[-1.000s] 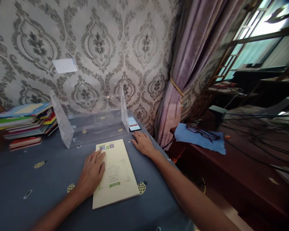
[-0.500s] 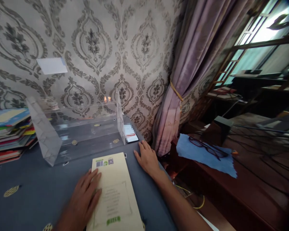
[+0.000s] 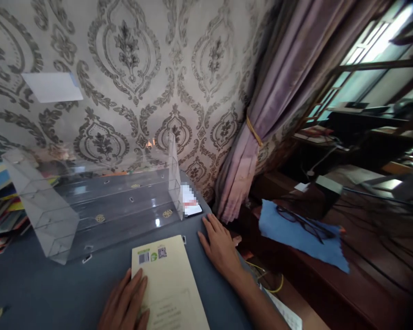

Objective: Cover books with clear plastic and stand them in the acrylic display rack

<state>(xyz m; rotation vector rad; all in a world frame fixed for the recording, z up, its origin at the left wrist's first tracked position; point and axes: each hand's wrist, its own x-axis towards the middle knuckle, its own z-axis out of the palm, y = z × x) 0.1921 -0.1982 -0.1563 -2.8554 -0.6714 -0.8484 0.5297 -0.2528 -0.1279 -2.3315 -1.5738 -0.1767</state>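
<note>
A cream-coloured book (image 3: 174,279) lies flat on the grey table (image 3: 96,288), its printed codes at the far edge. My left hand (image 3: 127,300) rests on the book's left side, fingers stretched out; part of the hand is cut off by the bottom of the view. Beyond the book's right side, my right hand (image 3: 220,245) lies flat at the table's right edge with fingers spread, holding nothing. Just past its fingertips is a phone (image 3: 192,210) with a lit, partly blurred screen. A clear acrylic stepped rack (image 3: 124,197) stands behind the book.
A stack of books (image 3: 3,211) is at the far left. Right of the table, a dark red desk (image 3: 306,261) holds a blue cloth (image 3: 296,236) with eyeglasses (image 3: 303,220) on it, plus tangled cables. A tied purple curtain (image 3: 258,119) hangs against the patterned wall.
The view has shifted, so the rack and book appear larger and lower. My left hand stays on the book and my right hand stays on the table edge.
</note>
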